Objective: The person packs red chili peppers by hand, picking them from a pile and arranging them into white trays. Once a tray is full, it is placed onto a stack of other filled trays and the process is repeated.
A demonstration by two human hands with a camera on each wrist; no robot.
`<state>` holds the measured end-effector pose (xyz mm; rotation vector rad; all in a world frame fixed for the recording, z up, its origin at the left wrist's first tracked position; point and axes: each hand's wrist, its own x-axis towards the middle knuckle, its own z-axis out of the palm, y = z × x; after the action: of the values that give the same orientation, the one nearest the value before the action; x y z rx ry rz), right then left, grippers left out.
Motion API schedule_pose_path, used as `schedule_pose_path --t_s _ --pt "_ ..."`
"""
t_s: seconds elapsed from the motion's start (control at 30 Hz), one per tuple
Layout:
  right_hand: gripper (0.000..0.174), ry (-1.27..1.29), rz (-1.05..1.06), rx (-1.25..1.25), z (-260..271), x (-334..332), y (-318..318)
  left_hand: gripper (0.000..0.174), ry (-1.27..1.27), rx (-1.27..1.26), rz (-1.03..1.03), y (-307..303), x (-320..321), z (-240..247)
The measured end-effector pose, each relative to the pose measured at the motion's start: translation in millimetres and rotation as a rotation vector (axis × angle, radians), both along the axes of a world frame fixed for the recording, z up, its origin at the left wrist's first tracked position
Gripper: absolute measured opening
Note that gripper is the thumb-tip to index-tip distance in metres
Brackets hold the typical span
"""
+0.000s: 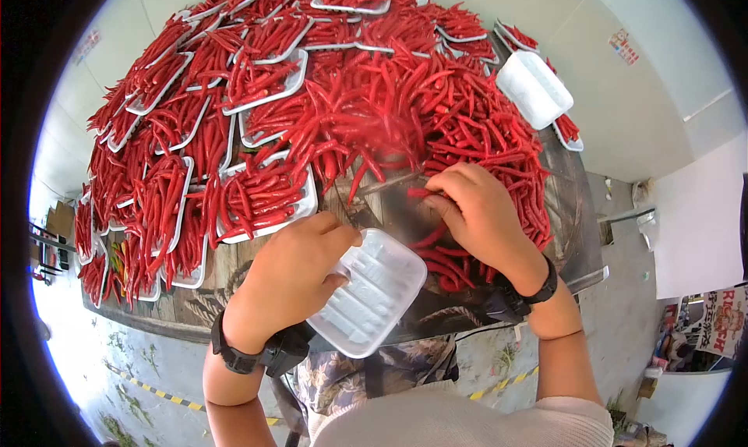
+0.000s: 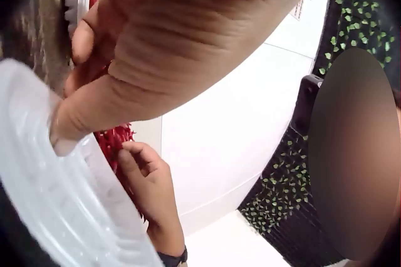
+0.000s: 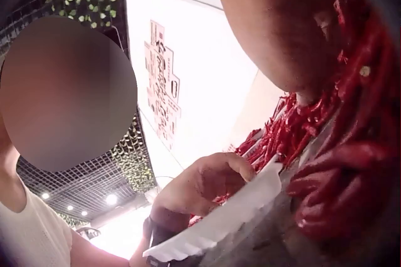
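My left hand [image 1: 294, 272] grips the edge of a white foam tray [image 1: 374, 295], with the thumb over its rim. No peppers lie in this tray, and its ribbed inside faces up in the head view. Thumb and fingers of my right hand [image 1: 479, 205] pinch a red chili pepper [image 1: 418, 192] at the near edge of the loose pile of chili peppers [image 1: 475, 127]. In the left wrist view the thumb [image 2: 72, 123] presses on the tray's inner wall. Several loose peppers [image 3: 338, 179] lie below the right hand in the right wrist view.
Foam trays filled with chili peppers [image 1: 265, 194] crowd the left and back of the wooden table [image 1: 565, 205]. A stack of white trays [image 1: 534, 88] stands at the back right. Dark straps circle both wrists. Rope [image 1: 206, 303] runs along the table's front edge.
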<state>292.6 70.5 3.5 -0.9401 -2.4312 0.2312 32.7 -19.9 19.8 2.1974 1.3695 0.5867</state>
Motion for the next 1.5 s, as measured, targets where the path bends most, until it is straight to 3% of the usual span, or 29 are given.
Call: schedule_pose_path --t_s 0.17,0.23,0.3,0.37,0.4,0.47,0.53,0.63,0.7,0.73,0.83,0.93,1.03,1.1,1.23,1.3,1.37,1.43,1.5 --pt "0.032 0.263 -0.026 -0.074 8.2 0.9 -8.1 0.035 0.034 0.084 -0.06 0.4 5.6 -11.0" --pt "0.034 0.426 0.056 -0.146 7.0 1.6 -9.7 0.032 0.112 0.212 -0.033 2.7 5.8 -11.5" --pt "0.033 0.475 0.076 -0.265 8.0 1.3 -16.9 0.031 0.097 0.227 -0.016 2.7 6.4 -11.3" --pt "0.029 0.536 0.145 -0.563 8.5 -3.6 -24.8 0.031 0.079 0.244 0.005 3.5 7.6 -12.1" --pt "0.028 0.593 0.222 -0.502 5.5 -12.1 -26.7 0.03 -0.004 0.3 0.03 5.7 9.4 -12.7" --pt "0.029 0.463 0.261 -0.445 10.1 -19.6 -32.6 0.03 -0.087 0.359 0.057 3.8 15.1 -9.8" --pt "0.03 0.384 0.266 -0.464 14.1 -24.9 -36.4 0.032 -0.463 0.084 0.034 -1.8 21.0 -3.5" --pt "0.032 0.355 0.358 -0.322 12.7 -28.0 -34.3 0.035 -0.372 0.011 0.015 0.4 20.4 -11.8" --pt "0.036 0.264 0.199 -0.293 17.3 -21.3 -31.0 0.032 -0.429 -0.046 0.019 2.5 18.9 -14.2" --pt "0.04 0.187 0.167 -0.075 17.0 -15.1 -22.1 0.027 -0.463 -0.126 0.05 3.7 15.5 -16.1" --pt "0.032 -0.232 0.071 -0.063 25.6 11.9 -11.6 0.015 -0.601 -0.236 0.129 5.2 16.0 -18.4" --pt "0.029 -0.32 0.067 -0.027 13.4 13.4 -11.6 0.015 -0.608 -0.209 0.126 6.4 15.1 -20.8" --pt "0.029 -0.181 0.15 0.064 2.9 4.7 -9.4 0.014 -0.406 -0.213 0.157 9.8 13.9 -21.6" --pt "0.026 -0.107 0.177 0.056 11.4 -0.9 -13.3 0.021 -0.374 0.259 0.118 14.2 14.4 -27.2" --pt "0.023 0.023 0.289 0.022 10.6 -14.0 -28.2 0.015 -0.408 0.379 0.193 8.8 21.4 -11.2" --pt "0.022 0.123 0.322 -0.002 7.1 -24.4 -35.2 0.017 -0.321 0.463 0.038 8.9 20.6 -12.1" --pt "0.023 0.334 0.416 -0.083 0.0 -31.2 -37.2 0.019 -0.308 0.367 -0.015 4.6 24.5 -16.2" --pt "0.027 0.331 0.41 -0.054 -4.4 -28.7 -36.3 0.022 -0.283 0.139 -0.063 3.0 25.9 -20.0" --pt "0.03 0.382 0.296 -0.006 -4.9 -30.7 -37.2 0.022 -0.277 0.07 -0.084 3.2 25.4 -18.5"
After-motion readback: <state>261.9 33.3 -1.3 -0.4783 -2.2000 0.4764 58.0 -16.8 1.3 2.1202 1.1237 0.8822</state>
